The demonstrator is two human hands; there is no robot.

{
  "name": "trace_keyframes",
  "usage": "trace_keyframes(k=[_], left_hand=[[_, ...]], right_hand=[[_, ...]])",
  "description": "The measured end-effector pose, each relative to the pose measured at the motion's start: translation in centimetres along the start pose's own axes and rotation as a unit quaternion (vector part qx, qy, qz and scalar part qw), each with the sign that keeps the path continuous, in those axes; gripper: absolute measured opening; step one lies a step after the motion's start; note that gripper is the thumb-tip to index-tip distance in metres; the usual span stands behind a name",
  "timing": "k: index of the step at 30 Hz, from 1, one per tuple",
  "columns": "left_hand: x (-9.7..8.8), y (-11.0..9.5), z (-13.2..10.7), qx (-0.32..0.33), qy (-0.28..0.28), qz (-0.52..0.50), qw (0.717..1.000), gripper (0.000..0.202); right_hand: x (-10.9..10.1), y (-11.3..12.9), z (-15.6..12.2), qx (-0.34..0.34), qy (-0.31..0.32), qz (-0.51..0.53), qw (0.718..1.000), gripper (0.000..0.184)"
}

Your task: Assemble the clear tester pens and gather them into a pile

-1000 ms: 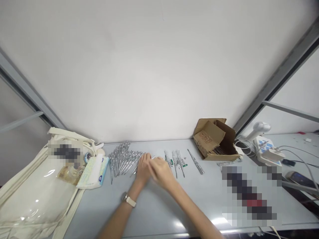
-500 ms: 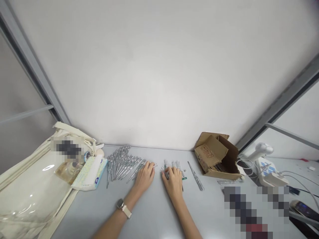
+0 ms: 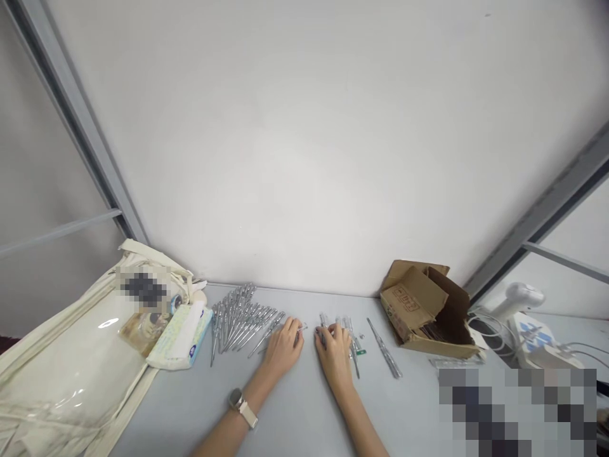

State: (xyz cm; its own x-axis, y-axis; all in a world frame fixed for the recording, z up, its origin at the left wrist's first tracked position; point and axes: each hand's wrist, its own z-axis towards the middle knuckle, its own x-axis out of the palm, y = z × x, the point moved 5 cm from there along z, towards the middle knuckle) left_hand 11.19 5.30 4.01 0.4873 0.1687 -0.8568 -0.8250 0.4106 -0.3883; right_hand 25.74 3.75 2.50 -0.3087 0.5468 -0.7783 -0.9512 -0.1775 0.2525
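Note:
Several slim tester screwdrivers with clear handles form a fanned pile (image 3: 240, 324) on the grey table (image 3: 295, 412). My left hand (image 3: 284, 348) lies at the pile's right end, its fingertips beside a loose screwdriver (image 3: 301, 329). My right hand (image 3: 334, 355) rests over a smaller group of screwdrivers (image 3: 349, 336), with its fingers on them and partly hiding them. Whether either hand grips anything is hidden. A single screwdriver (image 3: 384, 357) lies apart to the right.
A cream canvas bag with a clear panel (image 3: 61, 355) and a tissue packet (image 3: 183, 333) lie left of the pile. An open cardboard box (image 3: 428, 311) stands at the back right. White cables and a white device (image 3: 523, 311) lie beyond it.
The view has shifted, so the table sits lower and further right in the frame. My hands moved apart after the earlier overlap and now stay nearly still, over the screwdrivers.

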Motion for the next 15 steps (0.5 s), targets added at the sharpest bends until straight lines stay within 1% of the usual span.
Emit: trace_keyframes(k=[8,12,15], left_hand=[[0.22,-0.1,0.08,0.016,0.021,-0.024,0.999,0.016],[0.1,-0.27,0.05,0.044,0.038,-0.049,0.997,0.021],[-0.03,-0.24,0.07,0.05,0.042,-0.063,0.996,0.023]], right_hand=[[-0.3,0.28,-0.1,-0.002,-0.001,0.027,1.0,0.016],[-0.08,0.18,-0.2,-0.013,0.017,0.055,0.998,0.014],[-0.15,0.24,-0.25,-0.018,0.025,0.074,0.997,0.015]])
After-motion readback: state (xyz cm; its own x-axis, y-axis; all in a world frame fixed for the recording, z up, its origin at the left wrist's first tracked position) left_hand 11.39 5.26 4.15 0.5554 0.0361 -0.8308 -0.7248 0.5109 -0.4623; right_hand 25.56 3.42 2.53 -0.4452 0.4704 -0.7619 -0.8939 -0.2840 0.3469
